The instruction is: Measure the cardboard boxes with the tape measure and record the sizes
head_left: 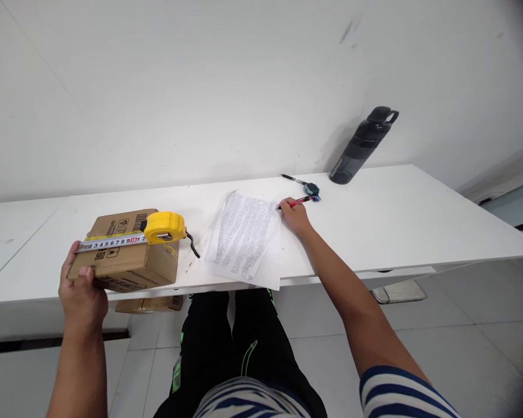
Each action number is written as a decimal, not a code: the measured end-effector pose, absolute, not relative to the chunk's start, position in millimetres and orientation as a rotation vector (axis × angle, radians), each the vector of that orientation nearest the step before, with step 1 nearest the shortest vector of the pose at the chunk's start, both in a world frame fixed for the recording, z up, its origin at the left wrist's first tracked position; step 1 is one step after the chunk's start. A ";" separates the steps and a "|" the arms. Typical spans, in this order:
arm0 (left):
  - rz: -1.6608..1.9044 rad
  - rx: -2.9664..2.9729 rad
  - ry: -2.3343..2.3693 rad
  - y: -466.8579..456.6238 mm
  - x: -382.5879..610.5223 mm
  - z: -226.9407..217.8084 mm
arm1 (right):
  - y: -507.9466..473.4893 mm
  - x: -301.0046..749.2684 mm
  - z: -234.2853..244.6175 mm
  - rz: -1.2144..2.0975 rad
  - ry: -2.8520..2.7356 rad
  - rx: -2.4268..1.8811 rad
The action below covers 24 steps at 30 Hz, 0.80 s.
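Note:
My left hand (82, 284) grips the left end of a brown cardboard box (157, 267) near the table's front edge. A yellow tape measure (165, 226) rests at the box's right end, its blade (113, 241) drawn out along the top. The blade's free end lies by my left fingertips. My right hand (294, 216) is closed around a red and black pen (300, 201). Its tip is at the upper right edge of a paper sheet (244, 232) covered with handwritten lines. Some of the pen is hidden by my fingers.
Behind my right hand lie a second, black pen (292, 177) and a small dark watch-like object (311, 189). A black bottle (359, 148) stands near the wall on the white table (401, 215). Another cardboard box (148, 305) is below the table edge.

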<state>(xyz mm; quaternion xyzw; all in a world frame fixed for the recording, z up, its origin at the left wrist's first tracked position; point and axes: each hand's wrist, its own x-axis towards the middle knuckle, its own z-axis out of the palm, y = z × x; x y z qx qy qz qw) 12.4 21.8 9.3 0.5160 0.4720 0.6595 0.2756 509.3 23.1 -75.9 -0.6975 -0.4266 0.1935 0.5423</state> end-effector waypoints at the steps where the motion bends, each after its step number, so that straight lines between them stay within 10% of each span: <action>1: 1.777 1.382 1.264 22.3 12.2 9.1 | 23.1 509.2 -75.7 0.456 -1.007 -1.660; 24: 1.746 1.389 1.294 17.8 16.4 13.6 | 21.4 505.6 -77.1 0.412 -0.998 -1.670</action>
